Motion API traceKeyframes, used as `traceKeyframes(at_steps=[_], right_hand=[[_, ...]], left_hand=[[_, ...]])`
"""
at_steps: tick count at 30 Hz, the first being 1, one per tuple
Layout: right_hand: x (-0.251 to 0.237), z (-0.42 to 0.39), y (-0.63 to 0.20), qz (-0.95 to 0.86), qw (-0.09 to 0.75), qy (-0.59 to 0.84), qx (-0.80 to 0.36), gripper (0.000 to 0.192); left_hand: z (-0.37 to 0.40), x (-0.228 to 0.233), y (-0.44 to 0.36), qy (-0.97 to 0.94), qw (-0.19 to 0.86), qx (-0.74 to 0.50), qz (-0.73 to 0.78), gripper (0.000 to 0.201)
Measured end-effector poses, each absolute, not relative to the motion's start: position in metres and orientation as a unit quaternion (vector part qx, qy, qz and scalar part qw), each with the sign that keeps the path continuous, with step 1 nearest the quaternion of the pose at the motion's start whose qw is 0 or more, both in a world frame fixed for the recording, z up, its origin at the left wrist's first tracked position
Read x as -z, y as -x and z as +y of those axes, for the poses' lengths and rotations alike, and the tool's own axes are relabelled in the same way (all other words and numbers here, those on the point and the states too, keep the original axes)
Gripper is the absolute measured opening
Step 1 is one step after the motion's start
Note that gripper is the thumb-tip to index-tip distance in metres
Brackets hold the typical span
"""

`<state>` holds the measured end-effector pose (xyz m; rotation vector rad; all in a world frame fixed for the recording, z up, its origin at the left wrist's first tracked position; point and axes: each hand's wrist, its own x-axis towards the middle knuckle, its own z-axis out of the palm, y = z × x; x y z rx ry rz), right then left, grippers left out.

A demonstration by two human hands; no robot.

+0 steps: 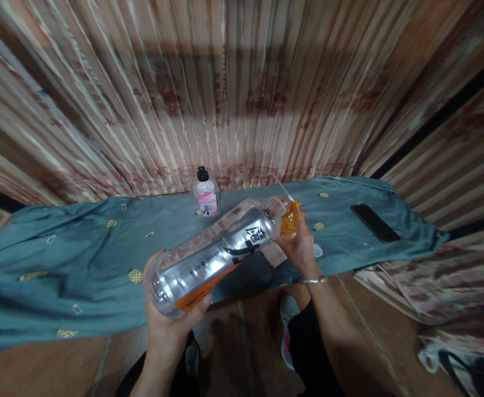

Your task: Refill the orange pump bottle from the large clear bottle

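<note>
My left hand (171, 325) is wrapped around the base of a large clear plastic bottle (219, 253) with a silver and orange label. The bottle is tilted above the cloth, its neck pointing right. At the neck, my right hand (300, 248) closes around a small amber see-through container (288, 220). The bottle's mouth meets this container; the exact contact is hard to see. A thin pale tube (282, 187) and a bright orange piece stick out beside the right fingers. Below the right hand lie a white round disc (317, 251) and a pale paper-like piece (274, 255).
A clear bottle with a black cap and pink label (207, 198) stands toward the back. To the right lies a black phone (375, 223). A green patterned cloth (89, 242) covers the narrow table, with patterned curtains (225, 110) behind and at both sides.
</note>
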<state>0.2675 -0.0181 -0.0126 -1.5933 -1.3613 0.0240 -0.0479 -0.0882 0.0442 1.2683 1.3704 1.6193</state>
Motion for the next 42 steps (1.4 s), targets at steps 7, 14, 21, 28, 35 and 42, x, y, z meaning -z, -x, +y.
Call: traceKeyframes(at_steps=[7,14,21,28,35,42], right_hand=[[0.0109,-0.0183,-0.2668,-0.558,0.503,0.66,-0.013,0.089],[0.0095,-0.0182,-0.2662,-0.559,0.503,0.659,-0.014,0.089],[0.0105,-0.0192,-0.2681,-0.561,0.495,0.663,-0.022,0.092],[0.0064,-0.0193,-0.2635,-0.557,0.497,0.665,-0.012,0.086],[0.0069,-0.0185,-0.263,-0.555,0.504,0.662,-0.001,0.084],[0.0063,-0.0185,-0.2618,-0.554,0.504,0.662,-0.014,0.085]], left_hand=[[-0.0907,-0.0517,0.0471,-0.472,0.349,-0.619,0.522,0.105],[-0.09,-0.0508,0.0477,-0.478,0.334,-0.619,0.526,0.107],[-0.0901,-0.051,0.0485,-0.487,0.333,-0.613,0.526,0.104],[-0.0899,-0.0486,0.0494,-0.483,0.34,-0.61,0.528,0.109],[-0.09,-0.0477,0.0501,-0.483,0.341,-0.605,0.533,0.108],[-0.0898,-0.0489,0.0482,-0.475,0.342,-0.612,0.531,0.107]])
